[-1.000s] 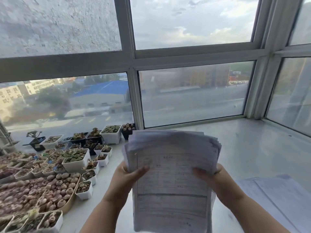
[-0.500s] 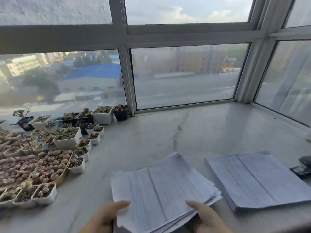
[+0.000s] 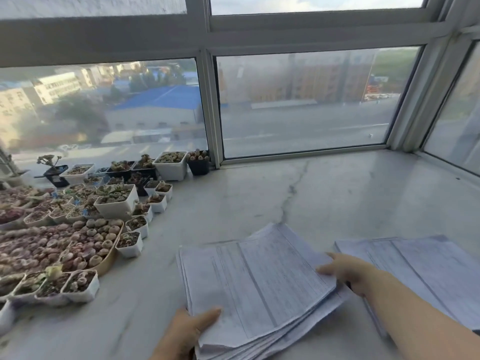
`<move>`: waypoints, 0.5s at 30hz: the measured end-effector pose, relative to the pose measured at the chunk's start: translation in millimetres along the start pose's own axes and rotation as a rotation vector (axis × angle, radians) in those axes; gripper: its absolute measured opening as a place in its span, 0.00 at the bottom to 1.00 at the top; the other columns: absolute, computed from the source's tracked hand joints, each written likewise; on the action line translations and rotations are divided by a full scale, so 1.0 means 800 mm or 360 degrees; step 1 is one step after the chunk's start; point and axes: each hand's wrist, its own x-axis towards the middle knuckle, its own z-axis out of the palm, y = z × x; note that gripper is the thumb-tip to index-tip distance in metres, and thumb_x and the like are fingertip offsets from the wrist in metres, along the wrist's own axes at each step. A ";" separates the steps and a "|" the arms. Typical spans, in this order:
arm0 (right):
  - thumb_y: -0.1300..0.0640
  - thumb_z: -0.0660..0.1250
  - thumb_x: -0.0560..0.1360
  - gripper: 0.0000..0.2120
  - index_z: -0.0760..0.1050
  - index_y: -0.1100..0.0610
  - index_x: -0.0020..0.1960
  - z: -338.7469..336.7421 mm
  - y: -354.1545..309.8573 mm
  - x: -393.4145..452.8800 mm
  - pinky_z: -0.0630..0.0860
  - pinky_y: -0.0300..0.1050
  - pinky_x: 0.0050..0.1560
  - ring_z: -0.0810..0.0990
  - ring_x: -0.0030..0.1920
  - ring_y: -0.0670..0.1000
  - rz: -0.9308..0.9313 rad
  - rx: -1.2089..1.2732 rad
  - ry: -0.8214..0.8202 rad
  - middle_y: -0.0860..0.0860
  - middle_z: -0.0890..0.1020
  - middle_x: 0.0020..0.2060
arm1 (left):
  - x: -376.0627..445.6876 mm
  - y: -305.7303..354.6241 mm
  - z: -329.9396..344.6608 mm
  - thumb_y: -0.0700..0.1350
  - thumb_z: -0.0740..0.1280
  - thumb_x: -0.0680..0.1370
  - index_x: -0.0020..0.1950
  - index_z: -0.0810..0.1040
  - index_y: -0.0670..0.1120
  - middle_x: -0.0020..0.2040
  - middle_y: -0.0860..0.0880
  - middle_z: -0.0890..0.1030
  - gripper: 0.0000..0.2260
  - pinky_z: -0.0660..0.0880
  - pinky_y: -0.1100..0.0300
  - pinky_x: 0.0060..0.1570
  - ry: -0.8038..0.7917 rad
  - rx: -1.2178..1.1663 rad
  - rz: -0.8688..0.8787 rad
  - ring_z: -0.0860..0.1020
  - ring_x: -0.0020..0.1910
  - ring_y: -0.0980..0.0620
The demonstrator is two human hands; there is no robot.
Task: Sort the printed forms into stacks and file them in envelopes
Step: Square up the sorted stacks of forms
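Note:
A thick, slightly fanned stack of printed forms (image 3: pixel 255 284) lies on the marble sill in front of me. My left hand (image 3: pixel 187 331) holds its near left corner, thumb on top of the sheets. My right hand (image 3: pixel 348 268) grips the stack's right edge, thumb lying across the top sheet. A second stack of forms (image 3: pixel 420 271) lies flat to the right, partly hidden behind my right forearm. No envelope is in view.
Many small pots and trays of succulents (image 3: pixel 78 229) crowd the left side of the sill. The pale marble sill (image 3: pixel 324 198) stretches back to the window frame (image 3: pixel 211 110). Glass panes close off the back and right.
The stack came down from upright in front of my face to flat on the sill. My right hand slid from its near edge to its right edge.

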 end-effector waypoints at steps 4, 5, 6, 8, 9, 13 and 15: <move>0.73 0.65 0.72 0.17 0.75 0.65 0.60 -0.010 -0.029 -0.021 0.75 0.45 0.33 0.83 0.39 0.58 -0.0377 0.0313 -0.0128 0.61 0.84 0.45 | 0.002 0.038 -0.016 0.26 0.68 0.69 0.44 0.83 0.33 0.42 0.34 0.83 0.07 0.81 0.56 0.35 0.0098 -0.0134 0.0451 0.82 0.36 0.43; 0.71 0.68 0.70 0.17 0.75 0.67 0.59 -0.011 -0.037 -0.029 0.74 0.45 0.30 0.82 0.36 0.58 -0.0513 0.0370 -0.0105 0.62 0.83 0.44 | -0.002 0.054 -0.022 0.27 0.69 0.68 0.41 0.84 0.35 0.41 0.36 0.84 0.07 0.81 0.57 0.34 0.0055 -0.0143 0.0557 0.83 0.35 0.45; 0.68 0.71 0.69 0.18 0.75 0.67 0.58 -0.012 -0.045 -0.037 0.76 0.45 0.29 0.82 0.36 0.57 -0.0662 0.0438 -0.0061 0.61 0.84 0.44 | -0.009 0.072 -0.024 0.29 0.70 0.67 0.40 0.85 0.38 0.40 0.38 0.84 0.07 0.80 0.58 0.33 -0.0015 -0.0144 0.0670 0.83 0.36 0.46; 0.63 0.72 0.68 0.18 0.77 0.63 0.58 -0.012 -0.060 -0.055 0.82 0.47 0.43 0.84 0.45 0.56 -0.0970 0.0611 0.0037 0.59 0.85 0.49 | -0.021 0.107 -0.027 0.33 0.72 0.66 0.42 0.85 0.45 0.40 0.43 0.85 0.10 0.79 0.60 0.33 -0.0110 -0.0086 0.0929 0.83 0.37 0.49; 0.62 0.70 0.69 0.17 0.77 0.61 0.58 -0.012 -0.066 -0.066 0.82 0.48 0.47 0.84 0.48 0.55 -0.1096 0.0691 0.0066 0.57 0.85 0.51 | -0.026 0.123 -0.030 0.33 0.73 0.64 0.42 0.85 0.48 0.39 0.46 0.85 0.12 0.79 0.62 0.33 -0.0072 -0.0026 0.1066 0.83 0.36 0.52; 0.61 0.73 0.71 0.13 0.78 0.62 0.54 0.001 -0.040 -0.070 0.80 0.43 0.41 0.84 0.45 0.51 -0.1182 0.0713 0.0235 0.56 0.85 0.46 | -0.018 0.135 -0.020 0.31 0.73 0.69 0.52 0.81 0.40 0.52 0.38 0.82 0.14 0.74 0.51 0.57 0.0397 0.0274 0.1233 0.79 0.57 0.40; 0.66 0.62 0.79 0.06 0.75 0.69 0.51 0.017 -0.005 -0.051 0.76 0.35 0.39 0.81 0.49 0.62 -0.0942 0.0821 0.0323 0.69 0.80 0.48 | -0.015 0.103 -0.015 0.30 0.60 0.78 0.67 0.67 0.29 0.66 0.25 0.66 0.16 0.58 0.37 0.69 0.0363 0.0431 0.0996 0.64 0.68 0.28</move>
